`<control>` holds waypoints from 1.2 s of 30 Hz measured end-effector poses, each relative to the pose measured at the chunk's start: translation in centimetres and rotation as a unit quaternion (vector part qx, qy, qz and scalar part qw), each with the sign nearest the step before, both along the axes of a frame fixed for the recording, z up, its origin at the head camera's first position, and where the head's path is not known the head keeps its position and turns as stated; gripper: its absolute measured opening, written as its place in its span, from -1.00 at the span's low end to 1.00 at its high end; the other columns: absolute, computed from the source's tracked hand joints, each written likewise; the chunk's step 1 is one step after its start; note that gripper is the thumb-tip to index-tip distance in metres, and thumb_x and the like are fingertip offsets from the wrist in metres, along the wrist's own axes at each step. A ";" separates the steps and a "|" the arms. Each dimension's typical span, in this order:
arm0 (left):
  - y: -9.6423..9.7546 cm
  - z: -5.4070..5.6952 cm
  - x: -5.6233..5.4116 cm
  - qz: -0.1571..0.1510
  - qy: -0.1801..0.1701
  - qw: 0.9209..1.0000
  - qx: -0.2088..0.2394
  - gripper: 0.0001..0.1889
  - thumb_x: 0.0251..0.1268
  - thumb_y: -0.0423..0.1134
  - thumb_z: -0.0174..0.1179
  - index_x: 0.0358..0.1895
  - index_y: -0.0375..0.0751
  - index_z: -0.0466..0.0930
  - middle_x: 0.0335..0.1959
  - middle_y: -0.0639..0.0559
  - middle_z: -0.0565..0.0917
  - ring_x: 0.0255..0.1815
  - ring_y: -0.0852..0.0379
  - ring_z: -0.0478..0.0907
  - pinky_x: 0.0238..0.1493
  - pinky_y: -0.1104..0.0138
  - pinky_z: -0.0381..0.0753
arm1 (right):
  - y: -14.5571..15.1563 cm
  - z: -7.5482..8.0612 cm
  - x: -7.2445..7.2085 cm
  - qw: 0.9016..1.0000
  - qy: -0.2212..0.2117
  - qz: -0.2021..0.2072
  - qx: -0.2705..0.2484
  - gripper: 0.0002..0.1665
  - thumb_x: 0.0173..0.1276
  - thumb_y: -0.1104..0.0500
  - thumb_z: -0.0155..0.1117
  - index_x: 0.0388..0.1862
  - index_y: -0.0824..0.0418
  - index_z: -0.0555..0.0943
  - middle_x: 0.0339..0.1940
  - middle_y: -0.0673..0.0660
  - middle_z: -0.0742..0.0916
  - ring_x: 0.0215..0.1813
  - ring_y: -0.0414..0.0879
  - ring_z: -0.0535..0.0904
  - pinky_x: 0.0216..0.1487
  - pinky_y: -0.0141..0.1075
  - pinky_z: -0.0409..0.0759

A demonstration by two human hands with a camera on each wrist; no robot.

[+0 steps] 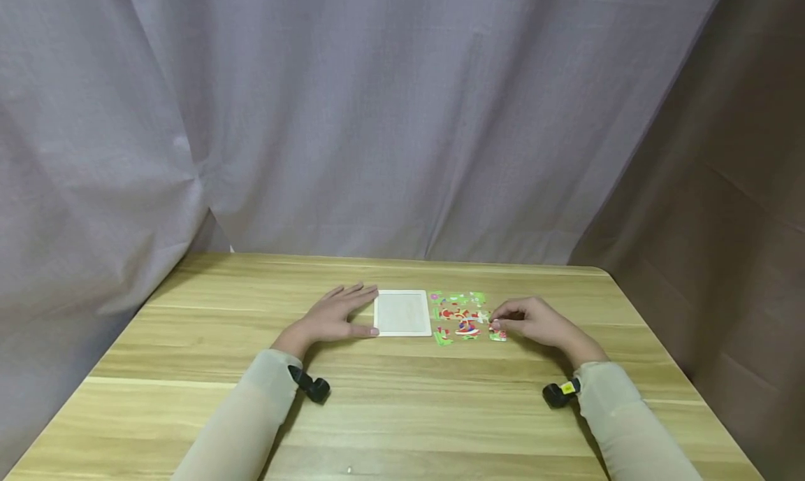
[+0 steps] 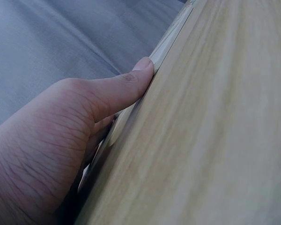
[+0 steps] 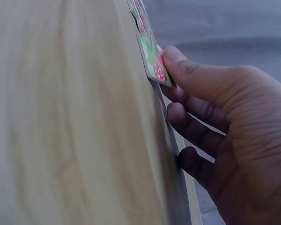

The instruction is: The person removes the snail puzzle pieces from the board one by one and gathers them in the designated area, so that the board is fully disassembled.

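Note:
A white rectangular puzzle tray (image 1: 430,321) lies flat on the table, with bare pale wood inside its rim. My left hand (image 1: 336,316) is spread at the tray's left side, fingers straight. Its fingertips and thumb touch the rim; in the left wrist view the thumb (image 2: 124,86) presses the edge. To the tray's right lie several colourful puzzle pieces (image 1: 467,327), green, red and blue. My right hand (image 1: 534,321) pinches a puzzle piece (image 3: 152,61) between thumb and forefinger. This piece is green with a red, white-dotted patch, and its lower edge appears tilted up slightly.
The wooden table (image 1: 402,411) runs back to a grey curtain (image 1: 377,117). A darker brown curtain (image 1: 723,222) hangs along the right side. Black wrist cameras (image 1: 317,390) sit on both sleeves, just above the tabletop.

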State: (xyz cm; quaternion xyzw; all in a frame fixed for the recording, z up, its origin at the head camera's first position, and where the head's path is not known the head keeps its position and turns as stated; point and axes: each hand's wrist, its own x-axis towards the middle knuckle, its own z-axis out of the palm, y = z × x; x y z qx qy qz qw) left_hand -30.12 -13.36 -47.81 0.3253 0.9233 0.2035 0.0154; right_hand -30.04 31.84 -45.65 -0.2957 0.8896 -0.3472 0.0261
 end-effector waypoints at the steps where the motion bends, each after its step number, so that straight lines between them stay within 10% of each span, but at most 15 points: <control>1: 0.0 0.0 0.0 0.000 -0.001 1.000 0.000 -0.05 0.28 0.41 0.12 0.61 0.00 0.09 0.62 0.09 0.10 0.63 -0.04 -0.07 0.59 -0.05 -0.20 | 0.0 -0.1 -0.1 1.000 0.003 0.002 0.001 -0.89 0.36 0.12 0.43 -0.17 0.06 0.79 -0.20 -0.05 0.80 -0.18 -0.20 0.67 -0.17 -0.36 0.64; 36: -0.4 -0.1 0.1 -0.006 -0.005 0.999 0.041 -0.06 0.28 0.38 0.16 0.60 -0.04 0.12 0.61 0.02 0.13 0.63 -0.09 -0.04 0.58 -0.10 -0.18 | -0.5 -0.2 -0.1 0.998 0.055 -0.028 -0.003 -0.91 0.40 0.07 0.39 -0.16 0.01 0.74 -0.30 -0.15 0.75 -0.26 -0.19 0.64 -0.20 -0.32 0.63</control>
